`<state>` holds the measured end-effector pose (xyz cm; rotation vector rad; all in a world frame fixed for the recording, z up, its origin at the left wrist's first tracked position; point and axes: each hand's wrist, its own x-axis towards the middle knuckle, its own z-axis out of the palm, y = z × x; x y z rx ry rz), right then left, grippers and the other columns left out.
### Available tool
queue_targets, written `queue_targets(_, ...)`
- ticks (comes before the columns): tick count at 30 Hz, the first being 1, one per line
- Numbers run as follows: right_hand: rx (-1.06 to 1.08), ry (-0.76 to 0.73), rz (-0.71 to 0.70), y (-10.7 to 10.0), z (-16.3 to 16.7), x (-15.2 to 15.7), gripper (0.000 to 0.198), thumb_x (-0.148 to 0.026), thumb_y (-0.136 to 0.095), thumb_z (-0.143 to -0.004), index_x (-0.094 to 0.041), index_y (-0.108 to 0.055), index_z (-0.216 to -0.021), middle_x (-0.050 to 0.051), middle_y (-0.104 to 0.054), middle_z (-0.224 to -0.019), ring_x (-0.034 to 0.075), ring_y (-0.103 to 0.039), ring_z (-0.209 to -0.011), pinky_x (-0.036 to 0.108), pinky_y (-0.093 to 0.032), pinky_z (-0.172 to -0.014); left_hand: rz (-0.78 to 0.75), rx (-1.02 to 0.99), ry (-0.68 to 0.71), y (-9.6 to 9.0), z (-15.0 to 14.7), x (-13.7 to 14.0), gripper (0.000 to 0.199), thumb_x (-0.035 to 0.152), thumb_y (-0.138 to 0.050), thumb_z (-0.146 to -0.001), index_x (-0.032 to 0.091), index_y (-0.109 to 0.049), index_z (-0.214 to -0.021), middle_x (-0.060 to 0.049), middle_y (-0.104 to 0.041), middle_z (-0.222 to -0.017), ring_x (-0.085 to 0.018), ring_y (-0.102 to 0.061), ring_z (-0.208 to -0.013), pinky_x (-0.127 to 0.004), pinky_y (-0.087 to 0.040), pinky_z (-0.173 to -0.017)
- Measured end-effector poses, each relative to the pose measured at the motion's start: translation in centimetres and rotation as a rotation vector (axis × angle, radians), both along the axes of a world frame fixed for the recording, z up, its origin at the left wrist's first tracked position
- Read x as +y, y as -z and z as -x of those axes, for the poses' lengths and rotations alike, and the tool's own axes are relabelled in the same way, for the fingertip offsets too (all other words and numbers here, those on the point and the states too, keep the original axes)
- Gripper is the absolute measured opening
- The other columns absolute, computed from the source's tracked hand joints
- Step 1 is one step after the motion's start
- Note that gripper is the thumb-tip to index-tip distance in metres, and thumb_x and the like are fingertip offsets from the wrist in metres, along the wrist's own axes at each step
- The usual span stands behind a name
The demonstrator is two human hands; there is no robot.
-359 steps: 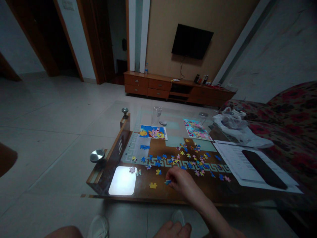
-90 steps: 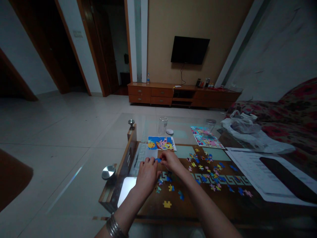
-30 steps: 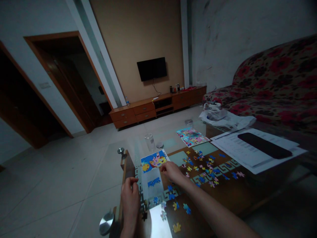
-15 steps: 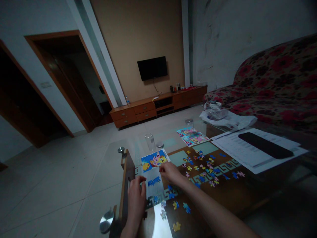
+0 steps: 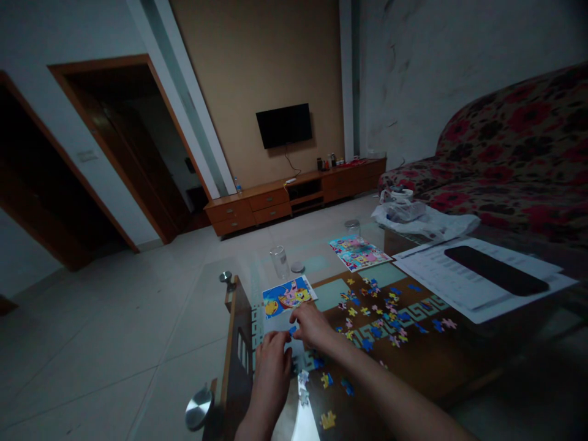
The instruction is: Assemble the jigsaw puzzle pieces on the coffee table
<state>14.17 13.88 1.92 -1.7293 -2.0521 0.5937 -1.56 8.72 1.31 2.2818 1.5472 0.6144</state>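
Blue jigsaw puzzle pieces (image 5: pixel 293 331) show in the small gap between my two hands on the glass table. My right hand (image 5: pixel 311 324) comes over from the right, with thumb and index finger pinching at these pieces. From the near side, my left hand (image 5: pixel 274 361) bends its fingers down onto their left end and hides most of them. Just beyond the fingers lies a cartoon picture sheet (image 5: pixel 288 296). Nearer to me are loose pieces: a yellow one (image 5: pixel 327 420), a blue one (image 5: pixel 347 386) and a pale one (image 5: pixel 304 398).
Several mixed puzzle pieces (image 5: pixel 390 315) are scattered to the right. Behind them lie a second picture sheet (image 5: pixel 361 253), a glass jar (image 5: pixel 279 262) and its lid (image 5: pixel 297 267). A black phone-like slab (image 5: pixel 496 269) rests on papers (image 5: pixel 473 306) near a plastic bag (image 5: pixel 427 220).
My left hand has moved right and forward, onto the joined blue pieces that lay uncovered before. My right hand has shifted slightly left and nearer, meeting it at the blue pieces.
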Motion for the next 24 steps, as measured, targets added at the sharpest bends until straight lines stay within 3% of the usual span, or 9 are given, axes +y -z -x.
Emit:
queue_targets(7,0.003,-0.003,0.014,0.00,-0.04,0.30,0.030,-0.016,-0.078,-0.068,-0.020,-0.074,-0.098,0.010,-0.069,-0.108,0.026,-0.060,-0.106,0.031,-0.042,-0.088,0.005,0.014,-0.053,-0.09,0.26,0.17,0.031,0.011,-0.038,-0.083,0.017,-0.059,-0.104,-0.011,-0.059,-0.111,-0.025,-0.054,-0.106,-0.036,-0.040,-0.091)
queue_targets(11,0.021,0.024,0.027,0.21,-0.28,0.49,0.025,-0.010,-0.068,-0.074,-0.020,-0.074,-0.095,0.010,-0.070,-0.105,0.024,-0.062,-0.101,0.029,-0.042,-0.084,0.013,0.006,-0.066,-0.22,0.35,0.29,0.030,0.010,-0.037,-0.083,0.017,-0.058,-0.102,-0.012,-0.058,-0.110,-0.025,-0.055,-0.103,-0.036,-0.041,-0.090)
queue_targets(15,0.040,0.051,0.022,0.22,-0.60,0.44,0.030,-0.004,-0.056,-0.078,-0.020,-0.074,-0.097,0.010,-0.068,-0.109,0.022,-0.061,-0.103,0.027,-0.041,-0.083,0.015,0.003,-0.058,-0.34,0.36,0.32,0.031,0.008,-0.037,-0.082,0.018,-0.059,-0.101,-0.011,-0.059,-0.109,-0.025,-0.055,-0.104,-0.036,-0.040,-0.090)
queue_targets(24,0.037,0.066,0.035,-0.33,-0.44,0.37,0.028,-0.003,-0.057,-0.076,-0.018,-0.075,-0.092,0.011,-0.070,-0.107,0.024,-0.062,-0.102,0.028,-0.041,-0.083,0.015,-0.002,-0.017,-0.14,0.12,-0.09,0.034,0.005,-0.036,-0.079,0.019,-0.059,-0.101,-0.010,-0.058,-0.112,-0.024,-0.055,-0.104,-0.034,-0.041,-0.089)
